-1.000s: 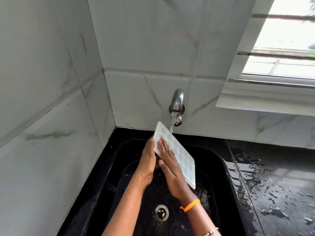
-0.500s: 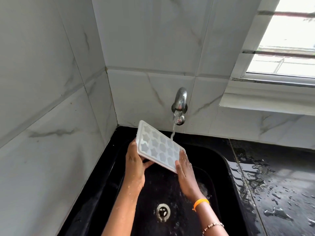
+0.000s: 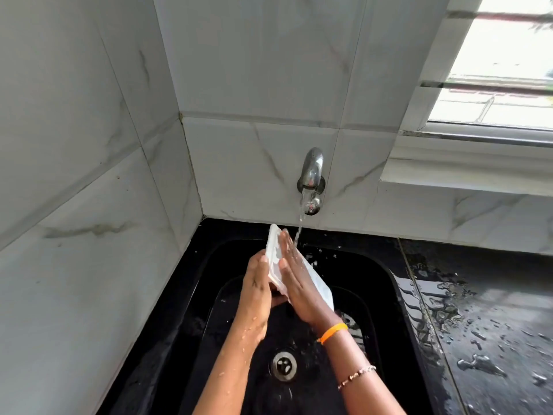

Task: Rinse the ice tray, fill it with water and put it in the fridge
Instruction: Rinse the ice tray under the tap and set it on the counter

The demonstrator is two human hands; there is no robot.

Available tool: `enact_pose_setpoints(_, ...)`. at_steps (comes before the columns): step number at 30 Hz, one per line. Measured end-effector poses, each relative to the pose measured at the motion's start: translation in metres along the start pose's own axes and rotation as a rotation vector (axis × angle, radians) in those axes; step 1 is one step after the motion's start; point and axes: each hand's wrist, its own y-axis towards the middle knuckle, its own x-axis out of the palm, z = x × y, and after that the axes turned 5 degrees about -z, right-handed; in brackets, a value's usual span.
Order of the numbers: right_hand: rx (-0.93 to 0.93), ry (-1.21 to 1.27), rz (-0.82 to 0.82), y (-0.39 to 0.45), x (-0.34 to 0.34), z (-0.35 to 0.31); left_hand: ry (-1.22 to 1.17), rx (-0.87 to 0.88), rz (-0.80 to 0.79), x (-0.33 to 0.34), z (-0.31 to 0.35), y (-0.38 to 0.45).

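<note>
White plastic ice tray stands tilted on edge over the sink, at 6 o'clock from the running tap. Left hand grips its edge; right hand rubs it with straight fingers. Rinsing is underway; filling and fridge remain.

White ice tray on edge under running tap, left hand gripping, right hand flat against it

Above hands: tap close, stream falling just beside fingertips.
Left of hands: tiled wall, near.
Below hands: open sink basin.
Right: wet counter, seemingly bare.
</note>
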Motion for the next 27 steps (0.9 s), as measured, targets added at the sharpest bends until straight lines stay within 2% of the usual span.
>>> enact_pose_setpoints(5,0.266,0.121,0.058,-0.021,-0.007,0.040,0.000,0.114,0.054,-0.006,0.012,0.000)
enact_pose_setpoints(10,0.349,0.117,0.061,-0.033,-0.005,0.054,-0.002,0.059,0.081,-0.004,0.015,0.004)
enact_pose_setpoints(13,0.190,-0.056,0.065,-0.019,-0.022,0.032,0.062,0.004,0.043,0.005,0.009,0.004)
enact_pose_setpoints(15,0.084,-0.076,0.123,-0.003,-0.037,0.014,0.133,-0.007,0.028,0.009,0.005,0.003)
enact_pose_setpoints(17,-0.009,-0.117,0.245,0.017,-0.055,-0.004,0.159,-0.021,0.021,0.012,0.001,0.001)
enact_pose_setpoints(20,-0.117,-0.364,0.426,0.045,-0.079,-0.014,0.172,-0.054,0.012,0.013,-0.006,-0.001)
enact_pose_setpoints(27,-0.179,-0.834,0.320,0.089,-0.096,0.021,0.132,-0.088,-0.014,0.014,-0.004,0.003)
